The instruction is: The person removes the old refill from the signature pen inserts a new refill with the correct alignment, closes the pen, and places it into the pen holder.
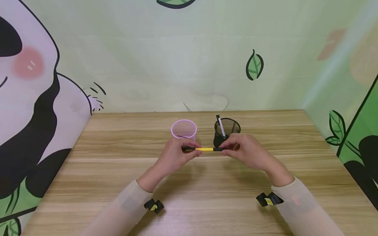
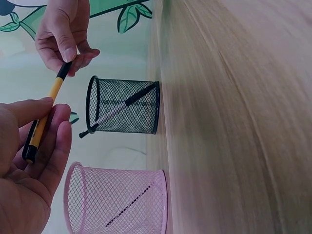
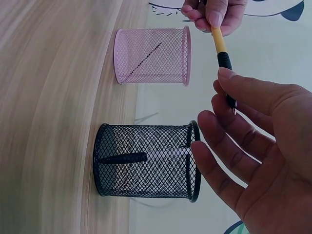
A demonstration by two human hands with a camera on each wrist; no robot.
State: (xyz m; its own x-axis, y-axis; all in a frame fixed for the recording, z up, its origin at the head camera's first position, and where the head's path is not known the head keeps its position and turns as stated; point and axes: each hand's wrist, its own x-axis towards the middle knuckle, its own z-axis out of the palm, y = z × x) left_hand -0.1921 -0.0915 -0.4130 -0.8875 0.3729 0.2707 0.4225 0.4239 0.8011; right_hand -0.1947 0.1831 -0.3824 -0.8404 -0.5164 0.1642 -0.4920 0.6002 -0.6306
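A yellow and black ballpoint pen (image 1: 208, 149) is held level above the table between both hands. My left hand (image 1: 175, 153) pinches its left, black end between thumb and fingers. At the other end, the thumb and fingers of my right hand (image 1: 249, 151) grip the black section, and the metal writing tip shows beside the fingers in the right wrist view. Behind the left hand stands a pink mesh pen cup (image 3: 153, 56) with a thin dark stick leaning inside. A black mesh pen cup (image 3: 146, 183), behind the right hand, contains a white and black pen (image 1: 221, 126).
Both cups stand upright on the wood-grain table (image 1: 189, 196), toward its back edge. Beyond it hangs a pale green backdrop (image 1: 189, 59) printed with leaves and a panda. Small black devices are strapped to both sleeves.
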